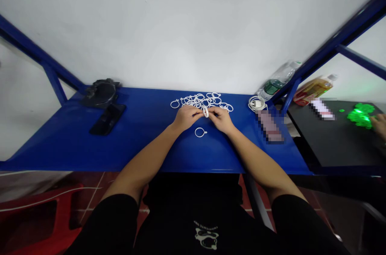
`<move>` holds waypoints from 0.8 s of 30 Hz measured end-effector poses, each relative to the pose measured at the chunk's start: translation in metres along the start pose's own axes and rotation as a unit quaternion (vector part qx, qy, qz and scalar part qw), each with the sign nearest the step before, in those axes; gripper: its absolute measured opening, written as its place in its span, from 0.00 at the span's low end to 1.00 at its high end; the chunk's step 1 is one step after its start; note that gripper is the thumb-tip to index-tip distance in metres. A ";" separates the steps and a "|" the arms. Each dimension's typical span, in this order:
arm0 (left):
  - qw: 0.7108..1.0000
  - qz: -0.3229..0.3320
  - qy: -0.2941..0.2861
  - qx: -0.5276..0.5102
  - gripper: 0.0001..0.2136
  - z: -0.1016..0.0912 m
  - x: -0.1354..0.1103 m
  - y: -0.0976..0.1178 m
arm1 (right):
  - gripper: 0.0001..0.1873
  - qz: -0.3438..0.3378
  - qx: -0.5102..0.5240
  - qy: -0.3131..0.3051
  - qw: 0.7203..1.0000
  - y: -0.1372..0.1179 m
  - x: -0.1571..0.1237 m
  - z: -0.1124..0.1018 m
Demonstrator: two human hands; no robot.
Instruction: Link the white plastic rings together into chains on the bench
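My left hand (185, 117) and my right hand (221, 119) meet over the blue table (141, 142), fingers pinched together on one white plastic ring (205, 112) held between them. Just behind my hands lies a pile of several white rings (200, 99). A single white ring (200, 132) lies flat on the table just in front of my hands. Another loose ring (175, 104) sits at the left edge of the pile.
A black phone (107, 119) and a dark round object (101, 93) lie at the left. A coiled white cable (256, 103) and bottles (279, 79) are at the right. Another person's hand (380, 125) rests by green pieces (360, 115) on a neighbouring black table.
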State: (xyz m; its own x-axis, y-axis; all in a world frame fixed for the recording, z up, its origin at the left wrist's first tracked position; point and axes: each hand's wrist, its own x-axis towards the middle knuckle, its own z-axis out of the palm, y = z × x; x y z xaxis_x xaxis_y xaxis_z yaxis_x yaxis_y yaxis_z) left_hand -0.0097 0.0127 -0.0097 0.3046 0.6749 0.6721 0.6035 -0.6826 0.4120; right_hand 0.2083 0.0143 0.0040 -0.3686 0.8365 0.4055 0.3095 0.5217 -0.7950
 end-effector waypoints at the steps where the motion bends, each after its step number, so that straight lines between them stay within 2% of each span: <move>1: 1.000 0.001 -0.001 -0.002 0.09 0.000 0.000 0.000 | 0.17 -0.003 -0.001 -0.003 1.000 0.000 0.000 -0.001; 6: 0.999 0.007 -0.037 -0.015 0.09 -0.003 0.002 0.003 | 0.19 0.015 0.007 -0.014 1.000 -0.002 0.000 -0.002; 13: 0.997 0.002 -0.067 -0.027 0.09 -0.006 0.002 0.005 | 0.15 0.009 -0.004 -0.031 0.999 0.001 0.001 -0.002; 24: 0.997 -0.026 -0.041 -0.054 0.10 -0.001 0.000 0.006 | 0.15 -0.017 -0.059 -0.024 0.998 -0.012 0.000 0.001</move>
State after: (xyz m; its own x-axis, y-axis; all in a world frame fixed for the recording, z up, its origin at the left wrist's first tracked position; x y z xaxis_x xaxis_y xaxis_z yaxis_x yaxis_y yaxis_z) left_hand -0.0071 0.0088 -0.0065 0.3364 0.7284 0.5969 0.5386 -0.6687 0.5125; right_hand 0.2035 0.0073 0.0131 -0.4222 0.8102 0.4067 0.3963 0.5684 -0.7210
